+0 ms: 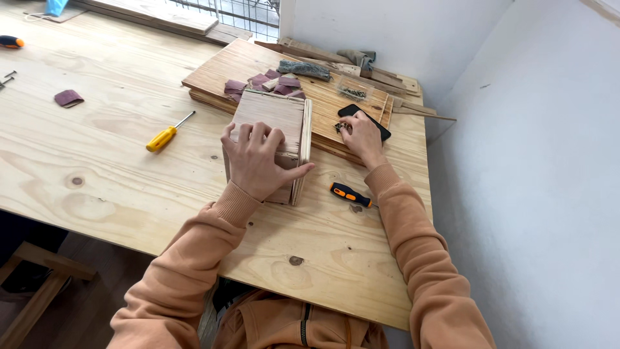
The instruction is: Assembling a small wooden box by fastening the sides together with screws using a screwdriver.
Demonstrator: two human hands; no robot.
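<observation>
Orange sleeves (194,271) fill the near edge of your view, and your arms reach out over the pale wooden surface (97,174). Far to your left lies a scrap of sandpaper (68,98), then a yellow screwdriver (166,134), well clear of both hands. Your left hand (258,161) lies flat on the wooden box (274,126), fingers spread over its top and thumb hooked round the right panel; it presses down and closes on nothing. The box's long side runs away from you, and this hand is the nearer one. Just right of the box, near your wrist, lies an orange and black screwdriver (351,194). Your right hand (363,137) rests on the stacked boards (226,71), fingertips curled at a small heap of screws (340,126), beside a black phone (363,118). Whether they pinch one, you cannot tell.
</observation>
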